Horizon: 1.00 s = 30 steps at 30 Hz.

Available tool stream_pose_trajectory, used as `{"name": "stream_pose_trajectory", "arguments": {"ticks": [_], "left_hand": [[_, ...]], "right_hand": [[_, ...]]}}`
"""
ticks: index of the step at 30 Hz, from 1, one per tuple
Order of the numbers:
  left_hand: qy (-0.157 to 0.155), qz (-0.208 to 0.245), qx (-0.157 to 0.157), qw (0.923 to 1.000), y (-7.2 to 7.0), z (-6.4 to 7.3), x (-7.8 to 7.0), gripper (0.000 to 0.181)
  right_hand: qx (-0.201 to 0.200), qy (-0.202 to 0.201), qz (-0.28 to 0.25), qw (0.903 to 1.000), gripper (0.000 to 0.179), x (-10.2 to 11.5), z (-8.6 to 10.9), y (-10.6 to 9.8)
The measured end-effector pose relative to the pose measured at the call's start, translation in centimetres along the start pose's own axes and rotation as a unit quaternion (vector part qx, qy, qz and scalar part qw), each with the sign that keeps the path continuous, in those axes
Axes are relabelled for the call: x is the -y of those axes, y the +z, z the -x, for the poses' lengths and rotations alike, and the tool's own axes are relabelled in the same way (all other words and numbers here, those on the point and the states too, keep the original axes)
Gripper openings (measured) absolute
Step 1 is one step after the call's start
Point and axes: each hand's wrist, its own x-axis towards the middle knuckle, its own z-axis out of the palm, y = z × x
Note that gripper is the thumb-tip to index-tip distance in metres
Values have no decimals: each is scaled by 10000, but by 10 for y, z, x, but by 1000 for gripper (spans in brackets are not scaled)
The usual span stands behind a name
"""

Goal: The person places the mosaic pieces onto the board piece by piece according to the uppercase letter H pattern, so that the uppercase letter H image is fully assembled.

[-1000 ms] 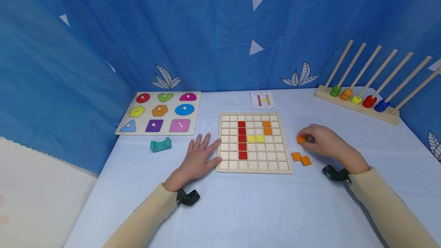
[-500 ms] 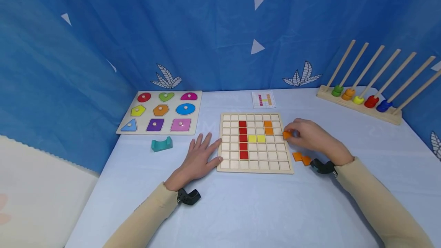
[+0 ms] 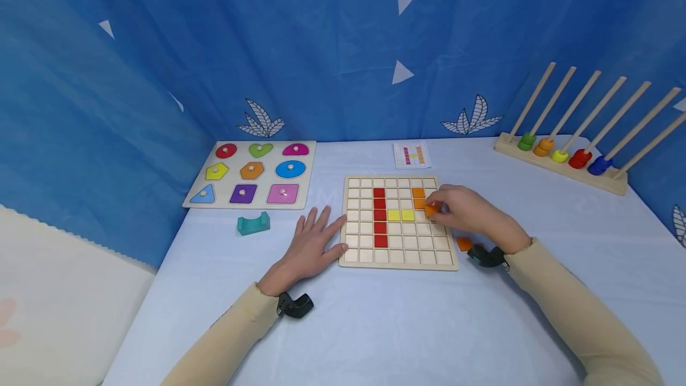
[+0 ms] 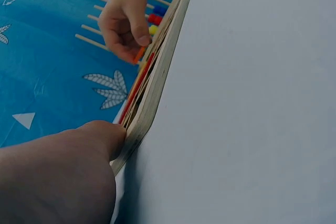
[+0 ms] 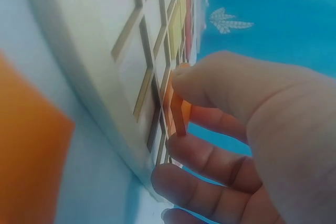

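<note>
My right hand pinches an orange square tile between thumb and fingers, close over the right part of a wooden grid board. In the head view that tile sits just below two orange tiles set in the grid. A column of red tiles and two yellow tiles also lie in the board's cells. My left hand lies with fingers spread at the board's left edge, its thumb and index fingertip touching the rim. A loose orange tile shows beside the board, partly under my right wrist.
A small pattern card lies behind the board. To the left are a shape puzzle with knobbed pieces and a teal arch block. A wooden peg rack with coloured rings stands at the back right, before a blue cloth.
My right hand has carried the orange tile leftward from the table beside the board to over the grid. The left hand stays at the board's left edge.
</note>
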Motion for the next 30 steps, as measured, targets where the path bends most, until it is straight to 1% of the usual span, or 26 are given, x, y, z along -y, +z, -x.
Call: {"name": "stream_pose_trajectory", "arguments": {"ticks": [6, 10, 15, 23, 30], "left_hand": [[41, 0, -50, 10000, 1, -1, 1, 65], [-34, -3, 68, 10000, 0, -2, 1, 67], [-34, -12, 69, 10000, 0, -2, 0, 68], [26, 9, -27, 10000, 2, -2, 1, 66], [-1, -1, -11, 10000, 1, -2, 1, 67]], "right_hand": [[5, -48, 55, 10000, 28, 3, -5, 4], [-48, -164, 3, 9999, 28, 5, -8, 6], [-127, -301, -48, 9995, 28, 7, -10, 8], [33, -114, -86, 9999, 28, 9, -12, 10], [128, -42, -158, 9998, 29, 10, -11, 9]]}}
